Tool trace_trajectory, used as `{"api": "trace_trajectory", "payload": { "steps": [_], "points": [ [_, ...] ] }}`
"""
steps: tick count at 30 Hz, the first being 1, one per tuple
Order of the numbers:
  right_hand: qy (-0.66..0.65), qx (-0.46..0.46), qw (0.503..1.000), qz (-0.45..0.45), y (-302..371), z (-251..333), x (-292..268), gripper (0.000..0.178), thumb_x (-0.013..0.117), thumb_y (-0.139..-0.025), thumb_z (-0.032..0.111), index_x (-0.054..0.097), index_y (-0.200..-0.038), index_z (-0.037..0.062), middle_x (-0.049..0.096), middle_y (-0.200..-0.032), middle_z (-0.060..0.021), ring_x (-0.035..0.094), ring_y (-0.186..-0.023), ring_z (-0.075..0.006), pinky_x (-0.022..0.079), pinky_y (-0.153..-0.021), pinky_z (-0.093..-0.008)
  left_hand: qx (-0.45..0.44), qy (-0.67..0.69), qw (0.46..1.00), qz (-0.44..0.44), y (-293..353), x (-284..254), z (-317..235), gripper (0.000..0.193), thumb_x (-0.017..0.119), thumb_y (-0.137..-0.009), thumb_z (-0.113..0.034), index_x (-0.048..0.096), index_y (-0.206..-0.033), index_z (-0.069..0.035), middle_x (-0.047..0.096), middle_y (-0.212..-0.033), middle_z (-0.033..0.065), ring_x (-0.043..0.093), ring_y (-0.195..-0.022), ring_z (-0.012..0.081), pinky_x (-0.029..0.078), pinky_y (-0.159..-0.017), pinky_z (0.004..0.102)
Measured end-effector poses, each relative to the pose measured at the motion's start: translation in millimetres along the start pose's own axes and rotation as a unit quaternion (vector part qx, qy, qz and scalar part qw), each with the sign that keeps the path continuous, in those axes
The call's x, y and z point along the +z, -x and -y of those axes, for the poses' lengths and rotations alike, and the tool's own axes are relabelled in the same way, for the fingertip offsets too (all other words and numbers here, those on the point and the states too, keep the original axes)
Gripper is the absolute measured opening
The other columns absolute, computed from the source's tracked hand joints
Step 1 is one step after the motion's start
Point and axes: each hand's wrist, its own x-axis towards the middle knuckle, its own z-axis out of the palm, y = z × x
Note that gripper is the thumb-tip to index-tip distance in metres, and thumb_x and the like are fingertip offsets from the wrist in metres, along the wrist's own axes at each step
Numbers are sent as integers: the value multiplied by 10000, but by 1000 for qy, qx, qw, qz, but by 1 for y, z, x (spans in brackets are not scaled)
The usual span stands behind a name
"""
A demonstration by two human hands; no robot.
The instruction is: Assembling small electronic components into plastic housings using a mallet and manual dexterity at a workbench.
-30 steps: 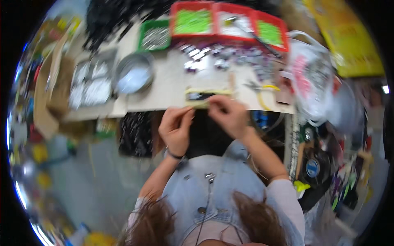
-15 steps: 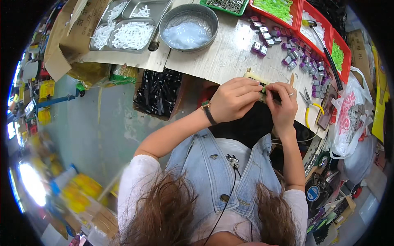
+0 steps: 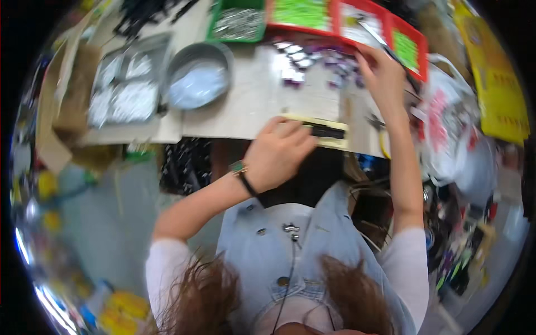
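My left hand (image 3: 282, 151), with a dark-strapped watch on its wrist, is closed over the left part of a cream-coloured block (image 3: 341, 144) at the table's front edge. A long black piece (image 3: 328, 132) lies in that block; its left part is hidden behind my fingers. My right hand (image 3: 385, 78) reaches forward over the far right of the table. Its thumb and forefinger look apart, with nothing visible between them, though blurred. Near its fingertips are small purple-and-silver parts (image 3: 340, 61) and a red tray of white pieces (image 3: 357, 30). A long tool with a dark shaft (image 3: 375, 34) leans across that tray, partly behind the hand.
Red trays hold bright green pieces (image 3: 301, 14); a green tray holds metal pins (image 3: 239, 23). A round metal bowl (image 3: 226, 56) and a metal tray (image 3: 159, 53) of white pieces stand left. Yellow-handled pliers (image 3: 383, 142) and a plastic bag (image 3: 446, 123) are right. A box of black parts (image 3: 187, 159) sits below.
My right hand has left the block and moved forward to the far parts and trays. My left hand stays at the block, now more exposed. The whole view has shifted.
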Motion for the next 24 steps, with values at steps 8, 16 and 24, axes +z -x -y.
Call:
{"api": "trace_trajectory", "payload": {
  "steps": [8,16,24],
  "points": [
    [290,12,946,143,-101,-55,25,198,603,-778,105,722,-922,40,699,-949,-187,687,-903,-337,557,-766,-441,-52,139,987,-64,-17,-8,0,148,675,-746,16,675,-890,-19,655,-854,110,618,-821,288,482,-781,368],
    [247,42,950,187,-108,-66,31,249,615,-784,156,709,-1002,78,685,-1061,-170,667,-997,-312,538,-838,-434,-239,192,935,-175,4,-26,-26,228,680,-790,53,721,-1009,5,646,-742,72,596,-685,87,450,-609,216],
    [222,-16,967,128,-110,-84,27,198,629,-740,142,731,-872,35,699,-887,-199,689,-865,-349,549,-798,-433,-230,271,913,-198,-6,-17,-23,138,687,-773,96,708,-902,52,658,-790,81,615,-753,115,471,-726,226]
  ]
}}
